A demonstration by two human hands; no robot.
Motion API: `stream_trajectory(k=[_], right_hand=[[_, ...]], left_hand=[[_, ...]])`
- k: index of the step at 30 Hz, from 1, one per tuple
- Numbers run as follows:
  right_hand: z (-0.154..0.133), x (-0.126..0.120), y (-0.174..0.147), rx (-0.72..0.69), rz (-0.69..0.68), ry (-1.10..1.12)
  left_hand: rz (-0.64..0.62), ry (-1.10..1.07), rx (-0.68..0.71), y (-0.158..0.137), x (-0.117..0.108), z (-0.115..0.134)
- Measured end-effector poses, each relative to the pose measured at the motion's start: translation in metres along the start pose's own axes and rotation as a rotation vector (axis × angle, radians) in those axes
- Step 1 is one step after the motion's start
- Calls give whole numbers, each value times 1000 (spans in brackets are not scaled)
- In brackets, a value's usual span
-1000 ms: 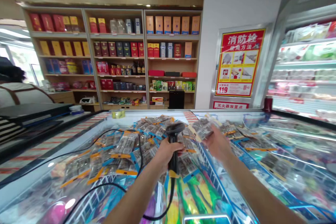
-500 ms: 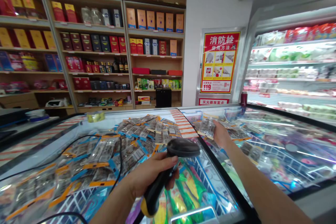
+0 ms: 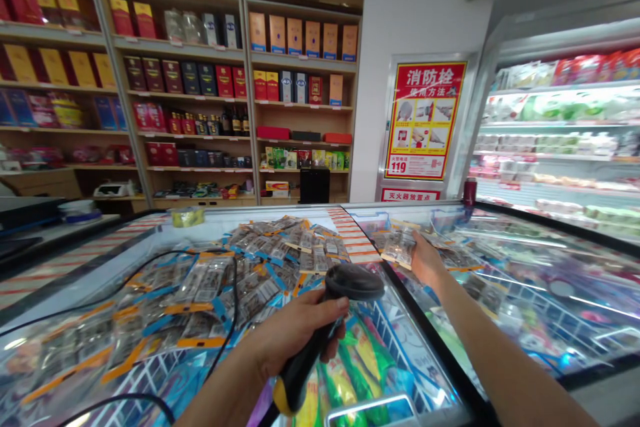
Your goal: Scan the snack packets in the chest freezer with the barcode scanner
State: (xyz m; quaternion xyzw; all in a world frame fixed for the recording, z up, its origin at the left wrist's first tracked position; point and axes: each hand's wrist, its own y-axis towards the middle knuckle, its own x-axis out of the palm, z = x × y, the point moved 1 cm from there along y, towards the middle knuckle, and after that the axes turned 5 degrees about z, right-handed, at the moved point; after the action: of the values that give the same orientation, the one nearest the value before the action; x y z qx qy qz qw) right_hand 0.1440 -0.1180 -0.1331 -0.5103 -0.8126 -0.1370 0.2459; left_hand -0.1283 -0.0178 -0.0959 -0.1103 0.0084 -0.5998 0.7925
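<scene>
My left hand [image 3: 305, 330] is wrapped round the grip of a black and yellow barcode scanner [image 3: 353, 280], its head pointing up and to the right. At the right, my right hand [image 3: 425, 260] is closed on the edge of a small clear packet [image 3: 399, 245] with orange trim and dark contents. That packet is over a small group of similar packets [image 3: 457, 255] on the right glass lid. A large heap of such packets [image 3: 265, 247], with orange and blue edges, lies on the left lid. The fingertips of my right hand are partly hidden.
Under the freezer's glass, green and yellow bags [image 3: 357, 360] lie in a wire basket. A black cable [image 3: 235, 300] loops across the packets at left. A tape roll [image 3: 188, 216] sits at the back edge, and a dark red can [image 3: 469, 192] stands at the right corner. Stocked shelves [image 3: 305, 63] line the wall.
The whole view has shifted slightly, so things appear a little farther right. My left hand still holds the scanner and my right hand still holds the packet.
</scene>
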Motion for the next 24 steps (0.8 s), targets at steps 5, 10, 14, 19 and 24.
stream_trajectory(k=[5, 10, 14, 19, 24], right_hand=[[-2, 2, -2, -11, 3, 0], [-5, 3, -6, -7, -11, -4], [-6, 3, -6, -27, -7, 3], [-5, 2, -2, -43, 2, 7], [-5, -3, 4, -135, 12, 16]], left_hand=[[-1, -18, -13, 3, -3, -3], [-7, -44, -34, 4, -4, -4], [-10, -53, -44, 4, -4, -4], [18, -64, -83, 5, -4, -5], [27, -75, -97, 5, -3, -5]])
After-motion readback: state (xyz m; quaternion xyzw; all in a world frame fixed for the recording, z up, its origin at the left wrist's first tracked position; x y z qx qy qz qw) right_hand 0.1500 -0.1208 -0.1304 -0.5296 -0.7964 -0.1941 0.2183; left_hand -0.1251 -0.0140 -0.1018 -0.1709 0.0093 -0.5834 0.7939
